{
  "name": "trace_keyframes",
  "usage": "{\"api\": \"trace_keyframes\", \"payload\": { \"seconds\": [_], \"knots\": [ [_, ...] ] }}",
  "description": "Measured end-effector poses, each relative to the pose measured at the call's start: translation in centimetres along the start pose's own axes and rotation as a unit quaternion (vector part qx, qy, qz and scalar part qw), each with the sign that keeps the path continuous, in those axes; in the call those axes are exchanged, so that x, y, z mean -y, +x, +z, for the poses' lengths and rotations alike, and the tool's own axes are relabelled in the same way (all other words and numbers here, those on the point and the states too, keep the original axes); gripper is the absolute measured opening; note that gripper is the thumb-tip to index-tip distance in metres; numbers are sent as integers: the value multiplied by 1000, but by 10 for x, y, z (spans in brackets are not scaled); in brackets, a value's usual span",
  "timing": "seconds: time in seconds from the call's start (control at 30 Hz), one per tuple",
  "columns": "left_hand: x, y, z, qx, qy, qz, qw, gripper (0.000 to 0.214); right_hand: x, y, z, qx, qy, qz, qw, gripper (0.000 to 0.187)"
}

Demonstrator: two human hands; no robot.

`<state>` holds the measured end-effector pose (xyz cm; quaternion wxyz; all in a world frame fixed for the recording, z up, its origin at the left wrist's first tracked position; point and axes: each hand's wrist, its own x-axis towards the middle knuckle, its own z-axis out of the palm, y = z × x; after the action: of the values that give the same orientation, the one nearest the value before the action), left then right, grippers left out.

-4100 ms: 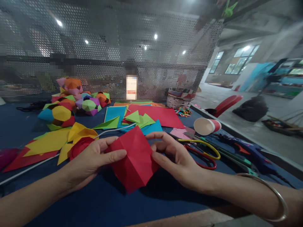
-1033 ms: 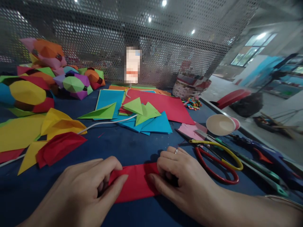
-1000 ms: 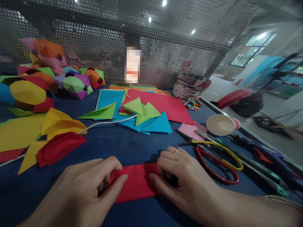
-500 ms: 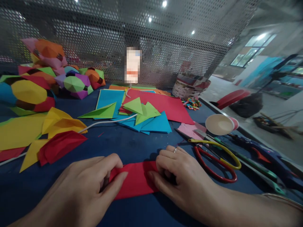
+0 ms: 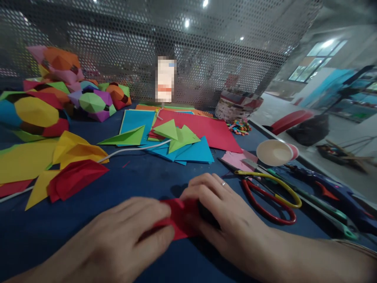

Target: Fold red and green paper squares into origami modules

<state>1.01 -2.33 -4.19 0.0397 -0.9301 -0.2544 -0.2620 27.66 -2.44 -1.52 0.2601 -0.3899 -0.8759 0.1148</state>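
Observation:
A folded red paper [image 5: 180,220] lies on the dark blue table [image 5: 141,181] close to the front edge. My left hand [image 5: 123,239] covers its left part, fingers curled and pressed on it. My right hand [image 5: 218,212], with a ring, pinches and presses the paper's right part. Only a small strip of red shows between the two hands. Much of the paper is hidden under my fingers.
Red- and yellow-handled scissors [image 5: 271,192] lie right of my right hand, with a paper cup [image 5: 275,152] and a blue glue gun [image 5: 324,188] beyond. Folded red and yellow pieces [image 5: 73,181] lie left; coloured sheets [image 5: 182,137] and paper balls [image 5: 38,114] sit further back before a perforated screen.
The red paper went from held up and unfolded to a flat strip on the table. In the last half second my hands closed together, leaving less red showing.

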Motion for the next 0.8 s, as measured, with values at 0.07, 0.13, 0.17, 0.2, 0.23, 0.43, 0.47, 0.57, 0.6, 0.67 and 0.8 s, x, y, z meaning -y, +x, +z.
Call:
{"api": "trace_keyframes", "payload": {
  "seconds": [0.07, 0.13, 0.17, 0.2, 0.23, 0.43, 0.47, 0.57, 0.6, 0.67, 0.8],
  "knots": [
    [-3, 7, -4, 33, -23, 20, 999, 55, -2, -1, -2, 28, 12, -57, 998, 36],
    [-5, 13, -9, 57, -6, 24, 998, 66, -4, -1, -2, 48, 30, -102, 993, 39],
    [-6, 15, -11, 56, 4, 30, 998, 69, -6, -1, -1, 54, 38, -122, 990, 39],
    [-6, 16, -13, 54, 11, 37, 998, 71, -8, -2, -1, 53, 44, -143, 987, 39],
    [-6, 16, -15, 52, 17, 46, 997, 72, -9, -2, 0, 47, 46, -164, 984, 38],
    [-4, 10, -19, 50, 13, 75, 996, 61, -14, -2, -2, 35, -1, -235, 971, 26],
    [-3, 9, -19, 45, 2, 72, 996, 58, -14, -2, -4, 39, -15, -241, 970, 27],
    [-3, 8, -19, 28, -17, 68, 997, 51, -13, -1, -7, 55, -48, -263, 962, 30],
    [-2, 8, -19, 23, -16, 67, 997, 50, -12, -1, -8, 56, -56, -271, 959, 30],
    [0, 5, -20, 18, -9, 80, 997, 45, -11, -1, -10, 57, -72, -281, 955, 30],
    [5, -5, -22, 25, 15, 107, 994, 39, -10, -1, -14, 45, -85, -306, 947, 32]
  ]
}}
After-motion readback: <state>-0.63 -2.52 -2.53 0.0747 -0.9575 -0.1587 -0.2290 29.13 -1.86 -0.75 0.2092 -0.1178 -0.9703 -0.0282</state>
